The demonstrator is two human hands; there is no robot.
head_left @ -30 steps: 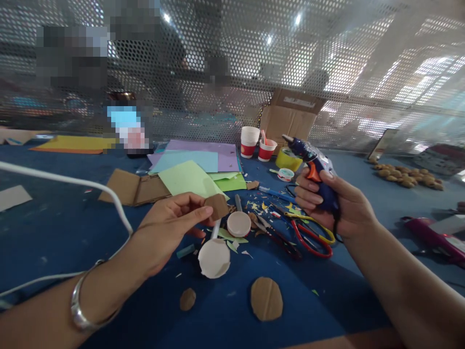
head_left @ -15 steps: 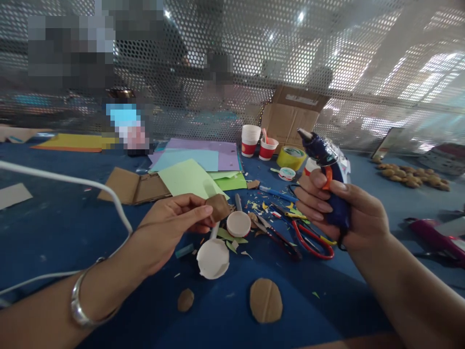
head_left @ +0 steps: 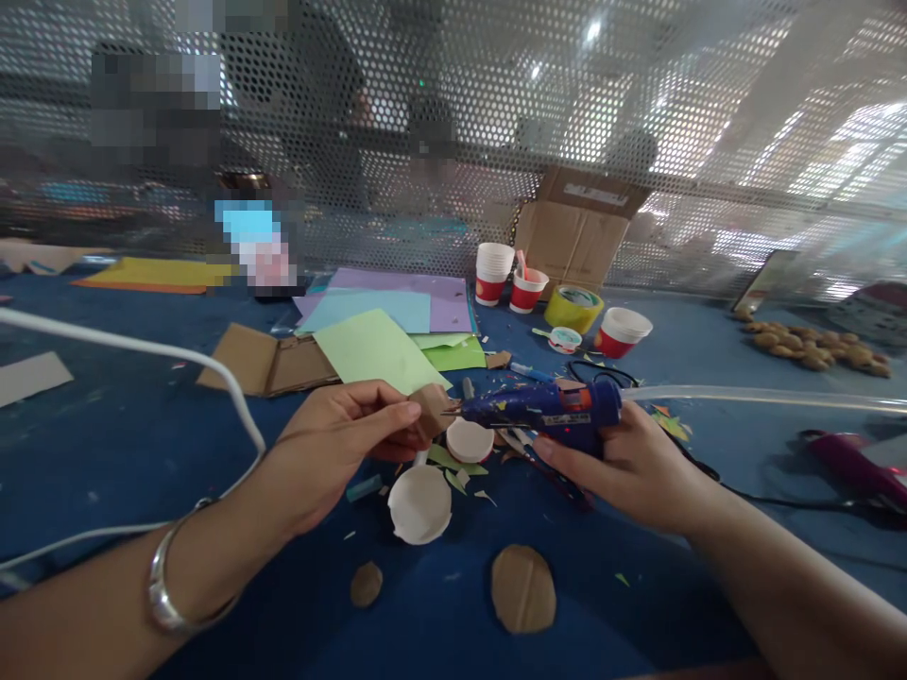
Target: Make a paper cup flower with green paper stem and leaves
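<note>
Between thumb and fingers, my left hand (head_left: 354, 439) pinches a small brown cardboard piece (head_left: 429, 410). My right hand (head_left: 638, 463) is wrapped round the handle of a blue glue gun (head_left: 539, 408), a clear glue stick (head_left: 744, 395) poking out of its back. The nozzle points left and is at the cardboard piece; whether it touches, I cannot tell. Just below sit a cut-down white cup bottom (head_left: 419, 505) and a second one (head_left: 470, 441). Nearer me lie a larger cardboard disc (head_left: 523, 588) and a smaller cardboard disc (head_left: 367, 585).
Coloured paper sheets (head_left: 375, 345) and folded cardboard (head_left: 245, 359) lie behind my left hand. Paper cups (head_left: 494, 274), yellow tape (head_left: 573, 309) and another cup (head_left: 622, 332) stand farther back. A white cable (head_left: 177, 354) loops at left; scissors are partly hidden under the glue gun.
My right hand has lowered and turned the glue gun from nozzle-up to level, bringing its tip left to the cardboard piece. My left hand keeps its pinch nearly in place.
</note>
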